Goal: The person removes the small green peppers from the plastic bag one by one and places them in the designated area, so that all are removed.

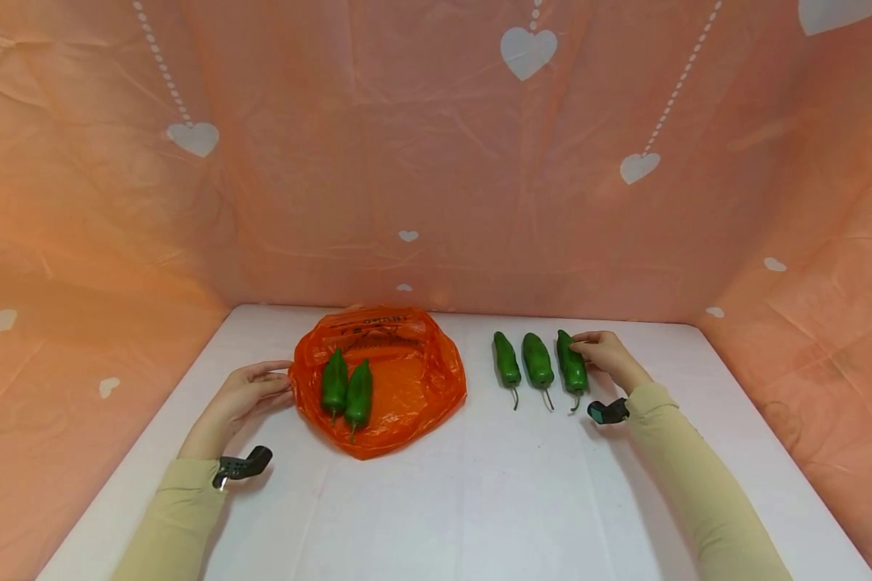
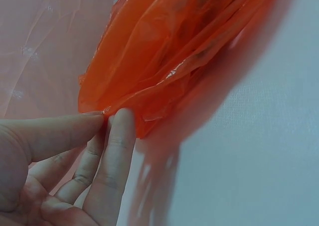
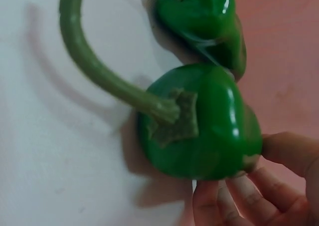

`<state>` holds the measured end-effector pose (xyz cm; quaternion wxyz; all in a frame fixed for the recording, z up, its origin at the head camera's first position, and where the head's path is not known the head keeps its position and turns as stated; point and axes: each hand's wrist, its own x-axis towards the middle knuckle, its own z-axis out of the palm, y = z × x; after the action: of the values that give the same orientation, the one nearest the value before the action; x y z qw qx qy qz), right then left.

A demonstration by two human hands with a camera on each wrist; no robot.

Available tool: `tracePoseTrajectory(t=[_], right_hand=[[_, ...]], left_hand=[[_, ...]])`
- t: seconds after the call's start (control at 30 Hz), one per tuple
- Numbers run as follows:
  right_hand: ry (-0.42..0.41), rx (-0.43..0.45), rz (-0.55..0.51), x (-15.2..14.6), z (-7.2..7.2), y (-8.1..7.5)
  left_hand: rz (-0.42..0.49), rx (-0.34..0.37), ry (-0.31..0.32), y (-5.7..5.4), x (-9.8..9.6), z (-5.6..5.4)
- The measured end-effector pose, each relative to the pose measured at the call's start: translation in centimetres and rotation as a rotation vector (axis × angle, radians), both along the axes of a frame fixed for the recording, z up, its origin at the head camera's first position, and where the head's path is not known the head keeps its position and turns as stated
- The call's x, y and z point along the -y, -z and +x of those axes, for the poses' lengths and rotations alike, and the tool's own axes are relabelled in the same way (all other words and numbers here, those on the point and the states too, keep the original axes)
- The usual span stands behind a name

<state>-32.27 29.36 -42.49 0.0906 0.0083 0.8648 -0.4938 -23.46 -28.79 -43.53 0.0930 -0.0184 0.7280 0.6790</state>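
Note:
An orange plastic bag [image 1: 414,395] lies with its mouth spread wide on the left half of the table. Two green peppers [image 1: 359,394] rest in it, side by side with stems toward me. My left hand [image 1: 250,395] pinches the bag's left rim between thumb and fingers; the left wrist view shows the orange film [image 2: 144,81] at the fingertips. On the right, three green peppers stand in a row: a left one [image 1: 507,359], a middle one [image 1: 537,361] and a right one [image 1: 572,363]. My right hand [image 1: 606,355] grips the right pepper, its thumb and fingers around the far part.
A white cloth [image 1: 436,508] covers the table. Orange sheeting with white hearts [image 1: 436,194] rises behind and on both sides. Each wrist carries a small black camera, the left one [image 1: 245,466] and the right one [image 1: 608,411].

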Motion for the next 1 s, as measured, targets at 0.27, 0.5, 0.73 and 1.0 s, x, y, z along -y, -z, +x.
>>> tracePoseTrajectory(t=[0.27,0.5,0.73,1.0], right_hand=[[-0.008,0.009,-0.015,0.1,0.1,-0.1],[-0.011,0.008,0.007,-0.2,0.0,0.2],[-0.022,0.013,-0.025,-0.3,0.4,0.2],[-0.037,0.028,-0.016,-0.6,1.1,0.0]], left_hand=[[0.014,0.004,-0.012,0.1,0.0,0.0],[0.023,0.004,-0.010,0.1,-0.1,0.0],[0.029,-0.028,0.007,0.2,-0.1,0.0],[0.030,-0.025,-0.001,0.2,-0.2,0.0]])
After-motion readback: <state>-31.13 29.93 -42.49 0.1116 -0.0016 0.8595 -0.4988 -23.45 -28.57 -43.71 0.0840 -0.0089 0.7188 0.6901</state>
